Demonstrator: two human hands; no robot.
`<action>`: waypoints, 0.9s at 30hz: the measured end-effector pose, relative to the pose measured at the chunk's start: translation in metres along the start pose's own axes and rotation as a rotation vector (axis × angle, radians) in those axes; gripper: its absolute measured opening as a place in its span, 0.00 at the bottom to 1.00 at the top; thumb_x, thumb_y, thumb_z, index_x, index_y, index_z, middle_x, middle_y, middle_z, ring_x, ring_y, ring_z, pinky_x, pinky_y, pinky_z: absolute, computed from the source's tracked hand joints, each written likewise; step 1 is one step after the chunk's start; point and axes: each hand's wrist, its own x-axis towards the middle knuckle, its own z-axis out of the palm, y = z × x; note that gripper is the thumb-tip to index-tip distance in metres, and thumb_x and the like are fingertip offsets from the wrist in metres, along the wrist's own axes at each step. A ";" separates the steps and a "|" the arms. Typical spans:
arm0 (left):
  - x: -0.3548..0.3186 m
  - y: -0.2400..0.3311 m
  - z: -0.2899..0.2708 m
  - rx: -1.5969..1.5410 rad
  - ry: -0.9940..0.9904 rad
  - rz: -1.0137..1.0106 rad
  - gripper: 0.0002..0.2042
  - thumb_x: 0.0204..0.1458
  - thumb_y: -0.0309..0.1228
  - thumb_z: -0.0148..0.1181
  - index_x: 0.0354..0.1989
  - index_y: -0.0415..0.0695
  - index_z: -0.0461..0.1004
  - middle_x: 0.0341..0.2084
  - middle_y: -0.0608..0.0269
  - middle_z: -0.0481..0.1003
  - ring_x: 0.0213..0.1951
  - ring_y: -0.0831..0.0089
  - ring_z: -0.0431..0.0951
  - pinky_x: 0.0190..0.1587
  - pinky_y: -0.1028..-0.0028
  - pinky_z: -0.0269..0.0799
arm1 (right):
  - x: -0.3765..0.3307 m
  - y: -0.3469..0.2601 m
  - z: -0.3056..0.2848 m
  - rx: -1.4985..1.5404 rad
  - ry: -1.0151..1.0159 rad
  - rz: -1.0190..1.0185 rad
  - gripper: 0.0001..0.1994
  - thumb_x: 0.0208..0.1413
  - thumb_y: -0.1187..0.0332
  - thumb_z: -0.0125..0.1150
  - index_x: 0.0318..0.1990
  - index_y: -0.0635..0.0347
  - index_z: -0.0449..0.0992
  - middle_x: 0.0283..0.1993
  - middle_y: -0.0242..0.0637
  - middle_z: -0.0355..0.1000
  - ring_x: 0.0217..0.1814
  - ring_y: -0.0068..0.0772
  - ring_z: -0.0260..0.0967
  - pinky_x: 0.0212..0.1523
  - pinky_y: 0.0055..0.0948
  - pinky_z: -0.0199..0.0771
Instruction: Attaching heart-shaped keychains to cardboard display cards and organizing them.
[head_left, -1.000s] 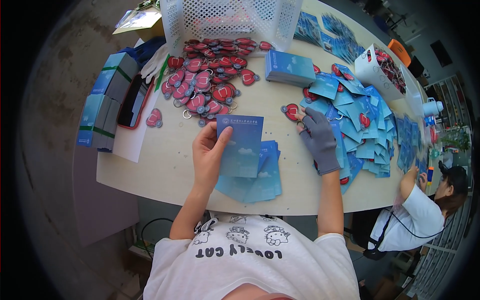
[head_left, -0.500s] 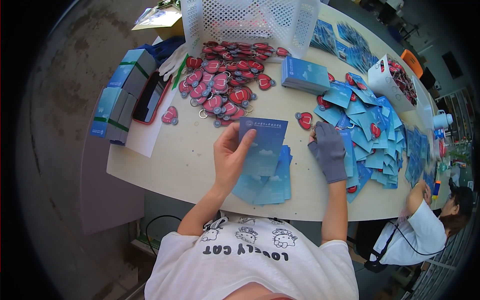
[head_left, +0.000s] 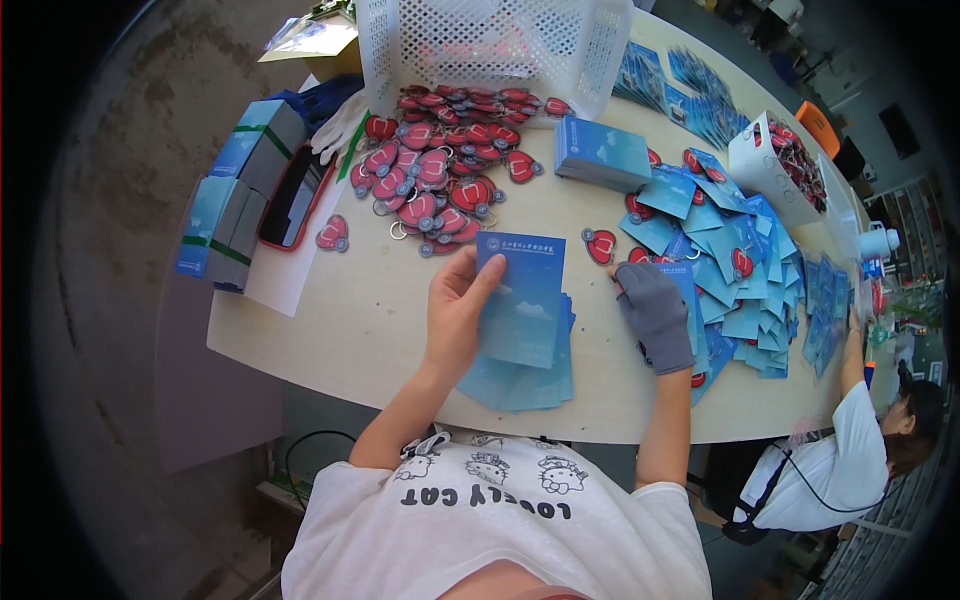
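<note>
My left hand [head_left: 457, 308] holds a blue printed card [head_left: 522, 298] by its left edge, just above a stack of the same blue cards [head_left: 520, 372] on the pale round table [head_left: 350, 320]. My right hand [head_left: 655, 312], in a grey fingerless glove, rests on a blue card at the left edge of a heap of blue cards with red charms [head_left: 745, 260]. A single red heart-shaped keychain [head_left: 600, 244] lies between the two hands.
A pile of red heart keychains [head_left: 440, 165] lies before a white mesh basket [head_left: 495, 45]. A blue box [head_left: 602, 152], banded blue boxes [head_left: 235, 190] and a red-cased phone [head_left: 292, 198] sit on the table. Another person [head_left: 850, 450] sits at right.
My left hand has kept the blue card over the stack. My right hand pulled back from the red keychain and settled on the edge of the card heap.
</note>
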 end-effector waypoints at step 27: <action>-0.017 -0.013 0.017 0.081 -0.075 0.132 0.06 0.55 0.22 0.62 0.39 0.35 0.75 0.34 0.66 0.76 0.37 0.82 0.75 0.40 0.81 0.71 | 0.028 -0.121 -0.034 0.487 0.572 0.059 0.14 0.47 0.76 0.69 0.44 0.60 0.76 0.35 0.37 0.75 0.32 0.29 0.73 0.32 0.26 0.73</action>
